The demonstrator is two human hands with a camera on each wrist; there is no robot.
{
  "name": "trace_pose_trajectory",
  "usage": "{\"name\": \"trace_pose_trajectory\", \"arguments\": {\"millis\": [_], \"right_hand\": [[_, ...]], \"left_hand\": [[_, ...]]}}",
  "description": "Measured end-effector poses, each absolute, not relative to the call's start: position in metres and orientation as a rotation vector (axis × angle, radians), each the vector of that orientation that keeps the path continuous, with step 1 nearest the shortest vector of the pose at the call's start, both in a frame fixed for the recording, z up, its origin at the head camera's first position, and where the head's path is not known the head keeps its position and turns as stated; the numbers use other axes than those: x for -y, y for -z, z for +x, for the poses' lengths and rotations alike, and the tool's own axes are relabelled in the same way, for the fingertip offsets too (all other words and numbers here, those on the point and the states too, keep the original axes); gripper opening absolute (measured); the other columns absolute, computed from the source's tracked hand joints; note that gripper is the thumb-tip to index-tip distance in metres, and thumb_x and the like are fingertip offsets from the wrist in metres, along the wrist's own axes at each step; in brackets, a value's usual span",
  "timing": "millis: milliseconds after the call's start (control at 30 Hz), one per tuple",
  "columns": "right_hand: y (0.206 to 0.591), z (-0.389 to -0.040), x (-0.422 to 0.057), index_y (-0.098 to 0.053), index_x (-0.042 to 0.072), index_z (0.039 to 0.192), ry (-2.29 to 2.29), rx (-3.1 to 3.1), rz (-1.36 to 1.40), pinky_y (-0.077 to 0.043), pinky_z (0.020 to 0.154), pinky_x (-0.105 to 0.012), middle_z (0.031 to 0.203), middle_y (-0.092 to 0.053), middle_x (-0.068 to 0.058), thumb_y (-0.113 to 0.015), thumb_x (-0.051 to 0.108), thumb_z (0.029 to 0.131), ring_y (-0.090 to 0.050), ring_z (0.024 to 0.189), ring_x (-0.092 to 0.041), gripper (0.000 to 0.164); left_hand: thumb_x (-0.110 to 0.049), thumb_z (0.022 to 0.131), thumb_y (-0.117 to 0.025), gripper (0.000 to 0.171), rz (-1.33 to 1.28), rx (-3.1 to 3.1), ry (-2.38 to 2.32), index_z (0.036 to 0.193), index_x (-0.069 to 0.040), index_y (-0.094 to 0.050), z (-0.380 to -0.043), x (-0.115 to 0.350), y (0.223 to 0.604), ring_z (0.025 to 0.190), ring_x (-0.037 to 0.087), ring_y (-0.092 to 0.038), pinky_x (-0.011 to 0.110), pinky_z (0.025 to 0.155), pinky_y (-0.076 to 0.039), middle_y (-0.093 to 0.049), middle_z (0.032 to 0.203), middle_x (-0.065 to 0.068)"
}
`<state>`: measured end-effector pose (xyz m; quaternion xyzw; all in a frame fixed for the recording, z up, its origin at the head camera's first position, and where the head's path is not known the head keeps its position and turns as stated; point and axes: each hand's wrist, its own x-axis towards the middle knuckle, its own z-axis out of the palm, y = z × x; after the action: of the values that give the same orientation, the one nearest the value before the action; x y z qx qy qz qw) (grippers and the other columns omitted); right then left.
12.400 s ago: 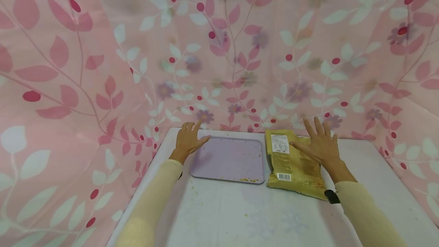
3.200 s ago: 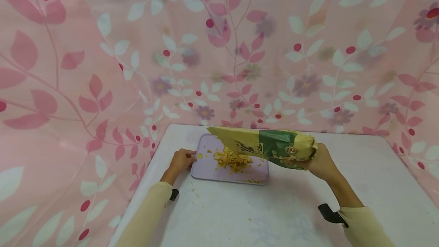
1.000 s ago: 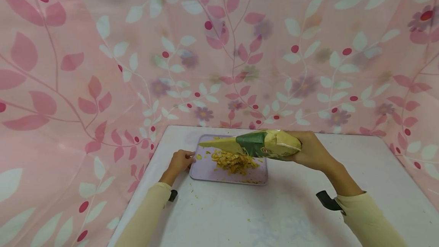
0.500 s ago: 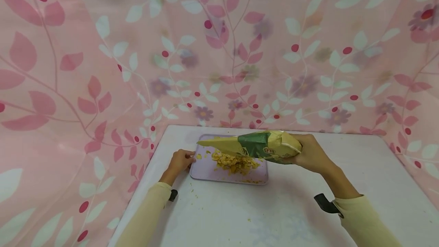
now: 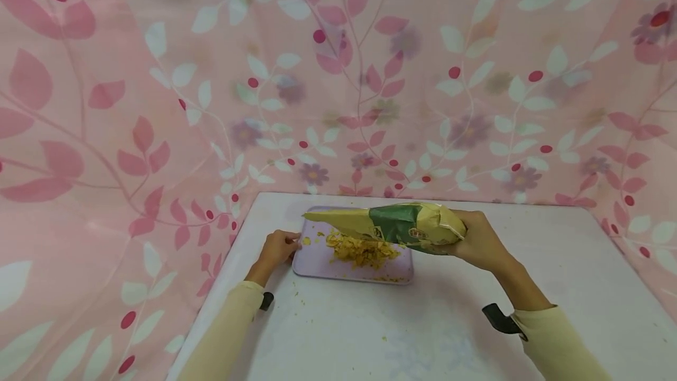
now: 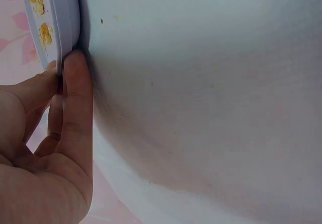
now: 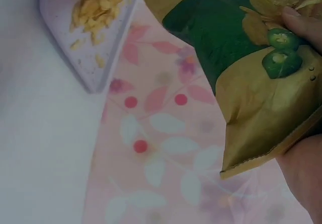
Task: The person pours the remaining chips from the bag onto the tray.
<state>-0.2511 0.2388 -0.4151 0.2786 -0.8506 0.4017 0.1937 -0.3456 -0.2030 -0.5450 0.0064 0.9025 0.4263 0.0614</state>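
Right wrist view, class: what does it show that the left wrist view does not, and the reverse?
Only right wrist: the right hand holding the bag, with printed green slices.
Only left wrist: the left hand pinching the edge of the tray.
Both: part of the tray, yellow chips, white tabletop, pink patterned backdrop.

Carries on a wide, flat white tabletop a shallow, light purple tray with round corners, set toward the back, and tiny yellow crumbs scattered in front.
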Motion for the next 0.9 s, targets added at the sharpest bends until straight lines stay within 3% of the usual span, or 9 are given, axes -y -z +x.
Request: {"name": "trace_pose_trajectory", "arguments": {"millis": [133, 333, 567, 767, 900], "right_hand": [[0.413, -0.251, -0.239, -0.071, 0.004, 0.098, -1.185, 2.36, 0.769, -0.054, 0.067, -0.022, 0.088, -0.071, -0.003, -0.09, -0.01, 0.054, -0.065, 0.079, -0.007, 0.05], [0.42, -0.259, -0.242, -0.072, 0.006, 0.095, -1.098, 2.439, 0.771, -0.057, 0.067, -0.032, 0.087, -0.072, -0.001, -0.091, -0.007, 0.055, -0.066, 0.078, -0.012, 0.047], [0.407, -0.264, -0.253, -0.069, 0.001, 0.104, -1.2, 2.424, 0.648, -0.051, 0.07, -0.018, 0.092, -0.07, -0.01, -0.09, -0.005, 0.06, -0.062, 0.084, -0.002, 0.048], [0.424, -0.263, -0.255, -0.072, 0.0, 0.1, -1.198, 2.515, 0.695, -0.056, 0.07, -0.026, 0.091, -0.073, -0.008, -0.088, -0.009, 0.061, -0.066, 0.082, -0.009, 0.043], [0.423, -0.258, -0.252, -0.071, -0.001, 0.102, -1.26, 2.431, 0.705, -0.055, 0.07, -0.022, 0.092, -0.072, -0.004, -0.088, -0.011, 0.059, -0.066, 0.085, -0.006, 0.047]], "left_hand": [[-0.004, 0.087, -0.072, 0.037, 0.012, -2.734, -1.289, 0.123, -0.001, -0.066, -0.345, 0.204, 0.544, 0.058, 0.015, -0.064, 0.029, 0.051, -0.055, -0.072, 0.084, 0.01], [-0.003, 0.087, -0.072, 0.037, 0.02, -2.748, -1.269, 0.123, 0.0, -0.066, -0.345, 0.203, 0.543, 0.056, 0.016, -0.063, 0.03, 0.05, -0.055, -0.072, 0.085, 0.012], [-0.003, 0.087, -0.071, 0.036, 0.004, -2.733, -1.289, 0.123, -0.001, -0.066, -0.346, 0.203, 0.545, 0.056, 0.016, -0.064, 0.03, 0.05, -0.055, -0.072, 0.087, 0.012], [-0.004, 0.087, -0.072, 0.037, 0.021, -2.753, -1.263, 0.123, -0.002, -0.066, -0.347, 0.204, 0.546, 0.054, 0.016, -0.064, 0.029, 0.049, -0.055, -0.072, 0.085, 0.011], [-0.004, 0.086, -0.072, 0.037, 0.03, -2.756, -1.259, 0.123, -0.001, -0.066, -0.347, 0.204, 0.547, 0.054, 0.016, -0.064, 0.03, 0.049, -0.055, -0.072, 0.085, 0.012]]}}
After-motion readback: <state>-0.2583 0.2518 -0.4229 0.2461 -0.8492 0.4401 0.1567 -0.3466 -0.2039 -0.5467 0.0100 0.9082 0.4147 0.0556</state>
